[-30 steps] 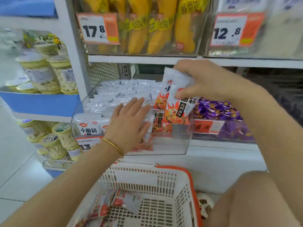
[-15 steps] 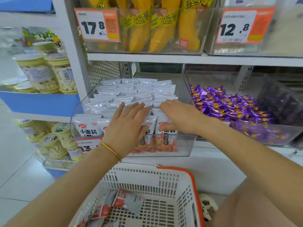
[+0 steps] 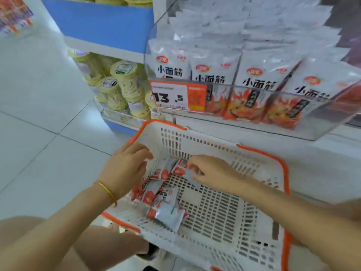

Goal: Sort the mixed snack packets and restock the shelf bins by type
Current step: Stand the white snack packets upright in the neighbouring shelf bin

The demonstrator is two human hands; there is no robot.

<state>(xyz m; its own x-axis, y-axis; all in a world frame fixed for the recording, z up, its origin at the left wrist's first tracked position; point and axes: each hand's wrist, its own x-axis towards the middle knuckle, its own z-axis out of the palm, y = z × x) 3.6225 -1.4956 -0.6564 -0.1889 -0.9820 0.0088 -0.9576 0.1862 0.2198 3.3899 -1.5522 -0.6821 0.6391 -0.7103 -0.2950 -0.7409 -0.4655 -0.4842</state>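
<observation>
Right hand (image 3: 211,173) went down from the 小面筋 bin (image 3: 312,132) into the basket (image 3: 254,151) and pinches a packet (image 3: 181,168); left hand (image 3: 125,169), relaxed, hovers just left.

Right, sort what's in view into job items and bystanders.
Job: loose packets, white basket, clear bin of matching packets, left hand, right hand.
Bystanders: yellow-lidded tubs, blue shelf.
</observation>
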